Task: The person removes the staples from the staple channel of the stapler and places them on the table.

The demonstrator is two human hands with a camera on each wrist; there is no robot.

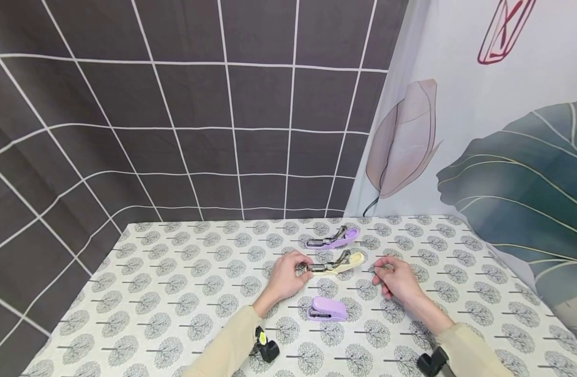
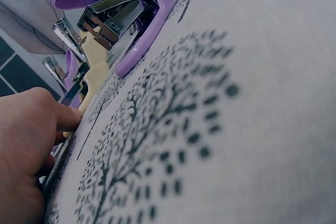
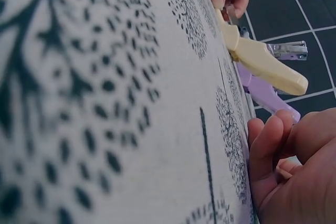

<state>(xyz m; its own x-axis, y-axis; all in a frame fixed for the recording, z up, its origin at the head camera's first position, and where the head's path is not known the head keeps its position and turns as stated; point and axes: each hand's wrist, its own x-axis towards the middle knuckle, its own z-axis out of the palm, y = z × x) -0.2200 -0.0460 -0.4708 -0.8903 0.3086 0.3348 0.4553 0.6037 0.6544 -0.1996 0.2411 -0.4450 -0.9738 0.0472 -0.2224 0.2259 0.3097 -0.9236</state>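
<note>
The left hand point(image 1: 288, 273) pinches the left end of a pale yellow plastic stapler with metal inner parts point(image 1: 337, 268), thumb and fingers closed together at that end. This stapler lies folded open near the middle of the table, its rounded yellow handle stretching to the right and tilting up, with a silvery metal piece rising at a slant beside it.

The right hand point(image 1: 398, 280) is just right of that handle, apart from it, its fingers curled in and the thumb brought close to the fingertips — whether something small sits between them, I cannot tell, since the fingers cover the spot.

On the far side of the yellow stapler lies a light purple plastic stapler with its metal parts spread open point(image 1: 341, 241), its rounded handle also to the right. On the near side stands a compact light purple stapler with a smooth rounded top point(image 1: 330, 308), folded together, its mouth facing left; neither hand touches it.

All three rest on a whitish cloth printed with grey trees point(image 1: 185, 285). Beige sleeves point(image 1: 227, 345) cover both forearms, and a small black camera point(image 1: 268, 350) sits at each wrist. Dark grey fabric with white grid lines point(image 1: 260, 99) hangs beyond the table — pale leaf-printed fabric point(image 1: 425, 47) to its right.
</note>
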